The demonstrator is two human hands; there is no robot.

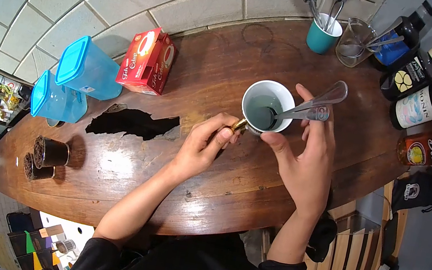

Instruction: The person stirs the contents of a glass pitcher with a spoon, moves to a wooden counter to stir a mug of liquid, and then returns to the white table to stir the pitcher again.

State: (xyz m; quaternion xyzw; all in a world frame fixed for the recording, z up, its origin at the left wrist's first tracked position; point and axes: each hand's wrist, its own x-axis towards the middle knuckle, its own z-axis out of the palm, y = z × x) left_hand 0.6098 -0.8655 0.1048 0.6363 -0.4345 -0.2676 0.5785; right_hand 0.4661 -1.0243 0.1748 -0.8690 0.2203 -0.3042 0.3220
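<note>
A white mug [247, 104] with a gold handle holds a clear liquid and stands over the wooden table, seen from above. My left hand [209, 139] pinches the gold handle at the mug's near left side. A clear plastic spoon or stirrer [323, 99] leans in the mug, its dark lower end in the liquid and its wide end sticking out to the upper right. Around the mug's right side, my right hand [307, 157] is spread, its thumb by the near rim and its fingers behind the stirrer. Whether those fingertips touch the stirrer is hard to see.
A jagged dark hole [134, 124] breaks the wooden table [186, 205]. Left stand a red tea box [148, 62], blue-lidded containers [91, 70] and two dark pots [51, 153]. A teal cup [321, 40] of forks, a glass beaker [351, 49] and several bottles [420, 107] line the right.
</note>
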